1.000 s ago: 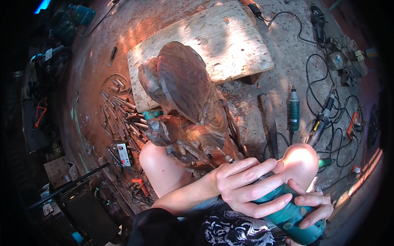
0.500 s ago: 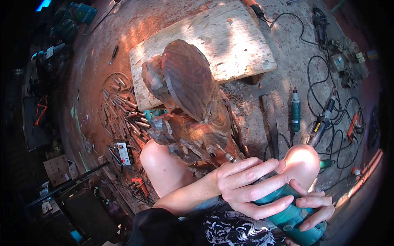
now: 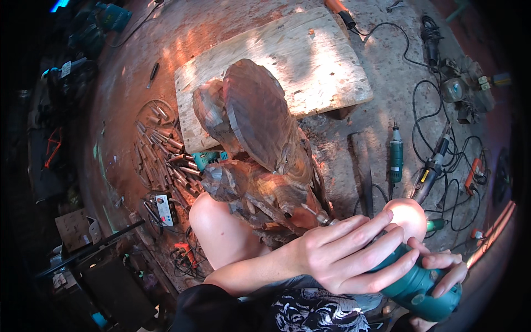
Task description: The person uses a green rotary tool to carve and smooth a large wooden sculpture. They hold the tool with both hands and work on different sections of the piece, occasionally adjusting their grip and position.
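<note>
My left hand (image 3: 345,257) is wrapped over the front part of a green die grinder (image 3: 420,290). My right hand (image 3: 445,271) grips the rear of the same tool, its fingers curled round the body. A thin metal bit (image 3: 310,209) sticks out past my left fingers toward a brown wood carving (image 3: 257,113). Whether the bit touches the wood, I cannot tell. The carving stands between my knees, with a broad oval flat face on top and knobbly, rough-cut lumps lower down.
Beyond the carving lies a pale wooden board (image 3: 310,61). Many chisels (image 3: 160,152) are heaped at the left, beside a white control box (image 3: 164,210). On the right are a slim green grinder (image 3: 396,155), a black power tool (image 3: 431,169) and tangled cords (image 3: 420,105).
Both hands and the grinder have shifted to the right, and the bit has moved slightly right and down with them. The carving appears a little lower and further right in view.
</note>
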Available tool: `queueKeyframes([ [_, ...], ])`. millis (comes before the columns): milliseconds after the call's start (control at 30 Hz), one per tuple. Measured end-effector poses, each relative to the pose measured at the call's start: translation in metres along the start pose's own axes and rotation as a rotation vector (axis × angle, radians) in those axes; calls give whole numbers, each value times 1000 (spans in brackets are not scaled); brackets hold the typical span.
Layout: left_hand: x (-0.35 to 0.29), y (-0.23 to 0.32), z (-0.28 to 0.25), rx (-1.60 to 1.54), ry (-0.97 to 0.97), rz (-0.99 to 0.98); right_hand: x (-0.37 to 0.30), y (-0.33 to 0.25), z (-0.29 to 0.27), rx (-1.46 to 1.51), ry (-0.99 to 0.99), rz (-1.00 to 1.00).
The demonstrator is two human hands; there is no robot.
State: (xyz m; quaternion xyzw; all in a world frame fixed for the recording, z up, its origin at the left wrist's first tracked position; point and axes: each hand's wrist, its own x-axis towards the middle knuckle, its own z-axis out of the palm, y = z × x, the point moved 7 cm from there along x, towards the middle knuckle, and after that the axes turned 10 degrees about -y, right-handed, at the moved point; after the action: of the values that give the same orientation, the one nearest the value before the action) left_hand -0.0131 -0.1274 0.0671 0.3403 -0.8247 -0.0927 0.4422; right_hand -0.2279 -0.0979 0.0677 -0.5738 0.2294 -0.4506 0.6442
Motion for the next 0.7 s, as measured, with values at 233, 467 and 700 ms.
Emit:
queueKeyframes([
  [233,-7,-8,9,3,-25,-13,7,4,0,18,96,221],
  [467,-3,-11,7,-35,-28,-127,14,3,-5,-72,91,318],
  [700,-6,-10,2,-46,-14,-137,47,-2,20,-61,54,229],
])
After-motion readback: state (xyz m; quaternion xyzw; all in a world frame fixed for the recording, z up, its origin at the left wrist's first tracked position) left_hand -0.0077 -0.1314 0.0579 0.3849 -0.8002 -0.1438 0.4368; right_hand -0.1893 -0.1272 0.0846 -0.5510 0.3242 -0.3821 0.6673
